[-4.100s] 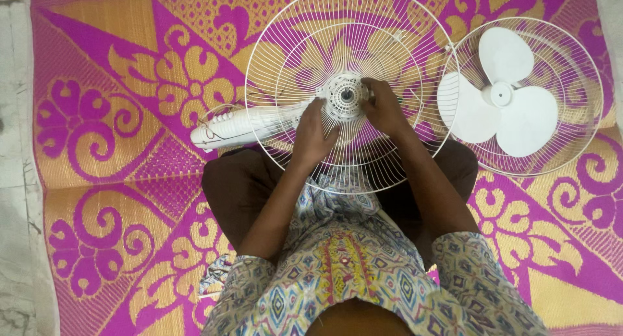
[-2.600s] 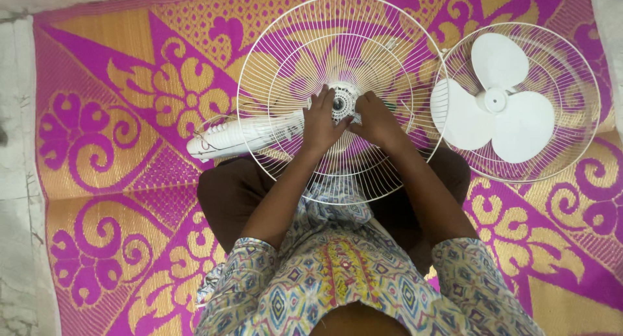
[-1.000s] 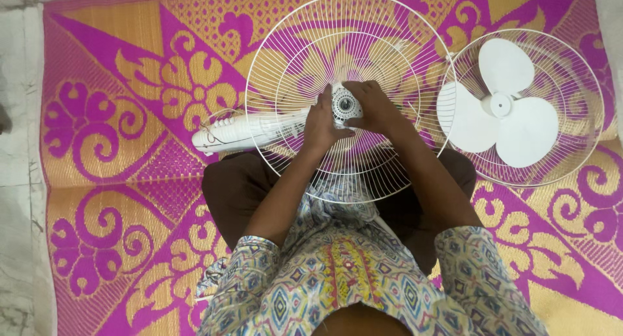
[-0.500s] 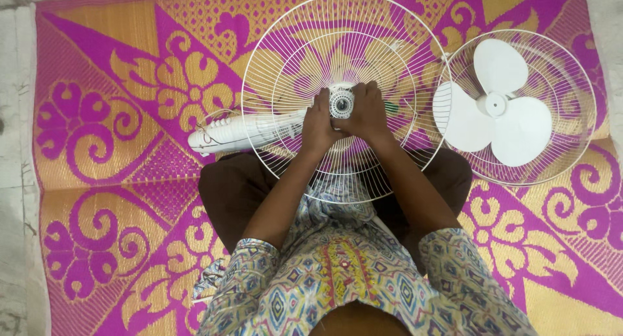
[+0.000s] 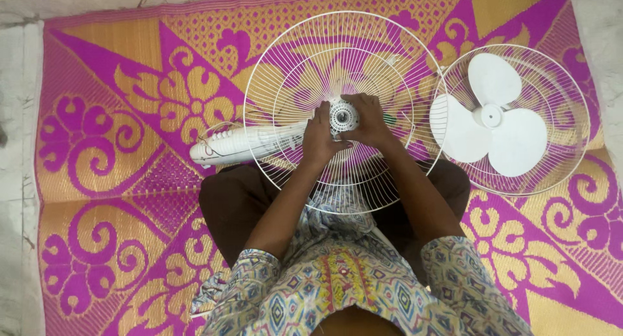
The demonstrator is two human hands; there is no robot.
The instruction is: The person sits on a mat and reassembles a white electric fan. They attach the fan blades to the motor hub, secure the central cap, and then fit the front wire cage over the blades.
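A white wire fan guard (image 5: 285, 57) lies flat over my lap, with a round white plastic hub ring (image 5: 343, 115) at its centre. My left hand (image 5: 317, 140) presses on the left side of the hub, fingers curled against it. On the hub's right side, my right hand (image 5: 370, 120) grips the ring with the fingers wrapped over its top. Under the guard, a white fan body (image 5: 224, 144) sticks out to the left on the mat.
A second white wire guard (image 5: 571, 109) lies to the right on the mat, with a white three-blade fan propeller (image 5: 493, 118) resting in it. The pink and orange woven mat (image 5: 110, 180) covers the floor; bare grey floor (image 5: 16, 148) runs along the left edge.
Both hands have stayed on the hub, shifting their grip around it. The right hand's fingers have turned slightly over the ring. The guard sits a little lower in view from head movement.
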